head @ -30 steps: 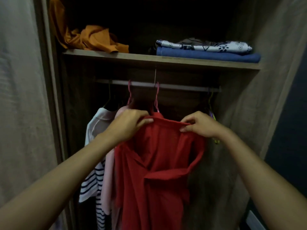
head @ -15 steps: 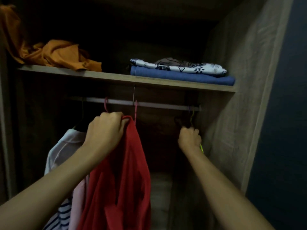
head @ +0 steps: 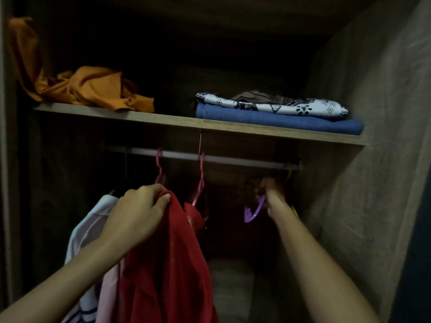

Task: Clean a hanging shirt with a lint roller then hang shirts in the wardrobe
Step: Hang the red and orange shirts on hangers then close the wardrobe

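Fetching a hanger for the red shirt

Below the rail (head: 210, 158), the left hand (head: 137, 213) grips the red shirt (head: 163, 264) bunched at its top, keeping it off the floor. The right hand (head: 271, 194), which let go of the shirt a moment ago, now closes around a purple hanger (head: 253, 209), probably to unhook it.

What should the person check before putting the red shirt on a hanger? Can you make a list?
1. Left hand grips the red shirt at its top: ok.
2. Right hand has hold of the purple hanger: cannot tell, blurred and dark.
3. Purple hanger is off the rail: cannot tell.
4. Free space on the rail between the pink hanger and the right hand: ok.
5. Red shirt is untangled from the white shirt beside it: cannot tell.
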`<state>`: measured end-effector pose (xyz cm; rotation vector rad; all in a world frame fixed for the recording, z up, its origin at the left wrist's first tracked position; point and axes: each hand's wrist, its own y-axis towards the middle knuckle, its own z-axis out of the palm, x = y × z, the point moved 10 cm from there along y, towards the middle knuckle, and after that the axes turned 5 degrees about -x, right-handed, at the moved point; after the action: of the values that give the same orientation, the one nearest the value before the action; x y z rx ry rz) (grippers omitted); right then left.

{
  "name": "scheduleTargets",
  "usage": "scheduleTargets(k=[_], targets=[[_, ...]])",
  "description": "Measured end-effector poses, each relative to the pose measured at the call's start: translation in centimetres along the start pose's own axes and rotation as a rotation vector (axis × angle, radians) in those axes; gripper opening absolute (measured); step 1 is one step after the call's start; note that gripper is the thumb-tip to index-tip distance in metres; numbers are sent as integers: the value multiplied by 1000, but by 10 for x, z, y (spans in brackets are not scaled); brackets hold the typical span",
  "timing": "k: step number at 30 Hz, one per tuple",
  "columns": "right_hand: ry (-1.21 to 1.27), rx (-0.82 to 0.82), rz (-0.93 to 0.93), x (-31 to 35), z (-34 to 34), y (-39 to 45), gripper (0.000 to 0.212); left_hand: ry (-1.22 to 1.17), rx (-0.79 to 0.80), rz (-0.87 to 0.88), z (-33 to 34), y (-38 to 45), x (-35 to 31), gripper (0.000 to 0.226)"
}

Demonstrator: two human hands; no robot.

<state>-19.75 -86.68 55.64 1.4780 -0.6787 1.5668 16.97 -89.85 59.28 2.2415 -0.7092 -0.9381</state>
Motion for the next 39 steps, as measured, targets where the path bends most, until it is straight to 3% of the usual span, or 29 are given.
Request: scheduleTargets(k=[2, 4, 7, 9, 15, 17, 19, 22, 25, 27, 31, 34, 39], targets=[[205, 94, 207, -15, 12, -8, 22, -28, 20, -7, 1, -4, 2, 19], [245, 163, 280, -20, 21, -6, 22, -46, 20, -9, 1, -5, 4, 16], [245, 285, 278, -21, 35, 0, 58, -47, 16, -14, -1, -5, 6, 12], [213, 352, 260, -20, 44, -2, 67, -61, 20, -23, -2, -5, 9, 12], [-4, 260, 40, -8, 40, -23, 23, -77, 44, -61, -4, -11, 9, 14], [-336, 309, -35, -14, 44, -34, 34, -60, 52, -66, -4, -12, 8, 16], [-722, 250, -208, -8, 42, -43, 46, -44, 63, -66, -4, -12, 8, 17], [-616, 281, -338, 7, 49, -72, 27, -53, 73, -95, -4, -11, 9, 18], [-502, 224, -409, 19, 40, -103, 30, -43, 93, -121, -7, -17, 13, 17], [-655, 234, -487, 24, 39, -123, 37, -45, 100, -125, -10, -21, 15, 16], [-1091, 420, -726, 23, 51, -162, 54, -55, 117, -126, -14, -27, 17, 17], [-799, 487, -703, 37, 44, -178, 56, -68, 136, -161, -14, -28, 27, 16], [139, 264, -185, 28, 5, -171, 45, -114, 147, -236, -15, -33, 39, 25]])
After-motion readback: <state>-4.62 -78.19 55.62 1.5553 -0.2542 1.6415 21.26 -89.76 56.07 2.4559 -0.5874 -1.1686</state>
